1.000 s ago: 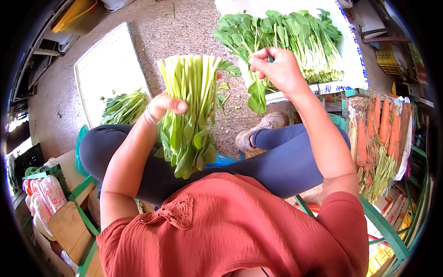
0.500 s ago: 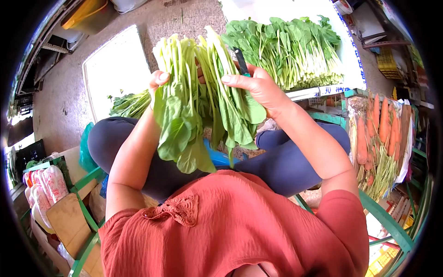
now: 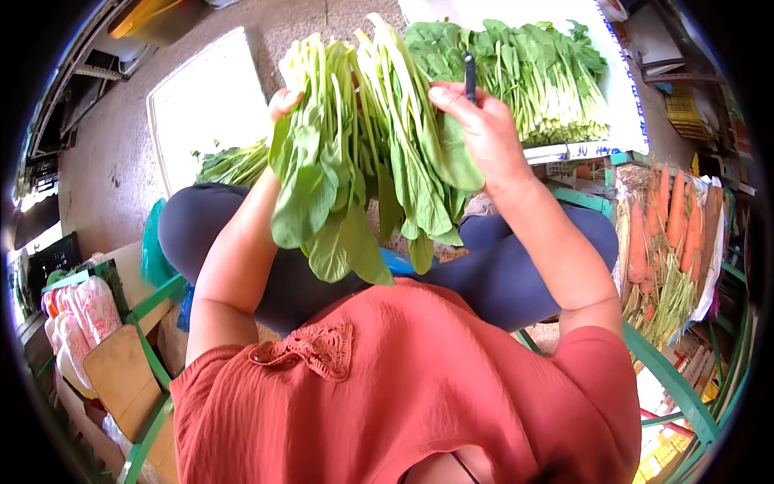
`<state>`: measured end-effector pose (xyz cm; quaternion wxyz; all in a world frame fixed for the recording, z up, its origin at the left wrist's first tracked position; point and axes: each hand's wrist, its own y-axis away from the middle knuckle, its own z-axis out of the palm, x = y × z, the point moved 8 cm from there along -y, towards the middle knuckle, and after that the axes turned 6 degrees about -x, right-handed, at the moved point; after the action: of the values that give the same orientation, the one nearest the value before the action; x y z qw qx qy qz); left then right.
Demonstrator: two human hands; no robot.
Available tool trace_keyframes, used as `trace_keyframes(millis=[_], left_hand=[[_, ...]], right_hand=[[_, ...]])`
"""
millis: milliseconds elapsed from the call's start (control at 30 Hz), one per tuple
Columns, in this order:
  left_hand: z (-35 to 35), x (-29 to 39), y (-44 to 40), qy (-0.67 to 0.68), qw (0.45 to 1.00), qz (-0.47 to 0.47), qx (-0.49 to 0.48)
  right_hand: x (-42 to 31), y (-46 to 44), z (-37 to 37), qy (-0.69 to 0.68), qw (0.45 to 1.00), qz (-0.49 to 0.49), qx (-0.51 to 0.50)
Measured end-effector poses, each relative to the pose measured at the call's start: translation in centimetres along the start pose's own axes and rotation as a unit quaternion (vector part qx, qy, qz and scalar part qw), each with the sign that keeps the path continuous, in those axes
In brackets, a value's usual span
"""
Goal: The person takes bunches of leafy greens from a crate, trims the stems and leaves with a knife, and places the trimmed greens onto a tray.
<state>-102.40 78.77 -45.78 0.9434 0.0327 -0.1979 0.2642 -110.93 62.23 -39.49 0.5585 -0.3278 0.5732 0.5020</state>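
Leafy greens (image 3: 322, 161) with pale stems pointing away from me and broad leaves hanging toward my lap fill the space between my hands. My left hand (image 3: 282, 107) is closed around the left side of them, its fingers mostly hidden behind the stems. On the other side, my right hand (image 3: 484, 133) pinches another part of the greens (image 3: 415, 153), thumb on top. A slim black tool (image 3: 470, 74) sticks up from behind the right fingers; its kind is not clear. The two clusters meet in the middle and fan slightly apart at the stem ends.
A white foam box (image 3: 625, 89) at the back right holds rows of similar greens (image 3: 556, 89). On the left lies a white board or lid (image 3: 211, 97) with loose greens (image 3: 234, 164) near its lower edge. Carrots (image 3: 676, 214) hang at right beside the green chair frame (image 3: 673, 387).
Both hands and the greens have moved slightly away from my body and to the right. The right hand has turned, and the black tool now stands more upright.
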Motion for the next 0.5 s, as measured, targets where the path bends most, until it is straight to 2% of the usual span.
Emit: trace_keyframes(millis=[33,100,200,233,267,333,400,467,500], left_hand=[[0.6,-0.3,0.2,0.019,1.0,-0.023,-0.009],[1.8,-0.9,0.6,0.023,0.997,-0.024,0.067],[1.0,-1.1,0.2,0.009,0.993,-0.002,0.114],[-0.1,-0.8,-0.2,0.014,0.997,-0.015,0.076],[-1.9,-0.9,-0.1,0.015,0.996,0.0,0.088],[0.4,-1.6,-0.3,0.029,0.996,-0.009,0.085],[2.9,-2.7,-0.7,0.04,0.998,-0.032,0.047],[5.1,-3.0,-1.1,0.023,0.999,-0.034,0.005],[5.4,-3.3,-1.1,-0.031,0.998,-0.054,-0.026]], right_hand=[[0.0,0.0,0.0,0.008,1.0,-0.003,-0.004],[0.0,0.1,0.1,0.014,1.0,-0.007,-0.007],[0.8,0.0,0.7,0.047,0.998,0.008,-0.044],[0.4,0.1,0.7,0.094,0.995,0.005,-0.033],[0.6,0.3,0.9,0.077,0.997,0.008,-0.028],[0.5,0.4,1.1,0.105,0.993,-0.038,-0.048],[-0.1,1.0,1.5,0.144,0.987,-0.042,-0.059],[0.1,1.3,1.7,0.159,0.984,-0.052,-0.063],[0.1,1.5,1.8,0.159,0.984,-0.053,-0.067]])
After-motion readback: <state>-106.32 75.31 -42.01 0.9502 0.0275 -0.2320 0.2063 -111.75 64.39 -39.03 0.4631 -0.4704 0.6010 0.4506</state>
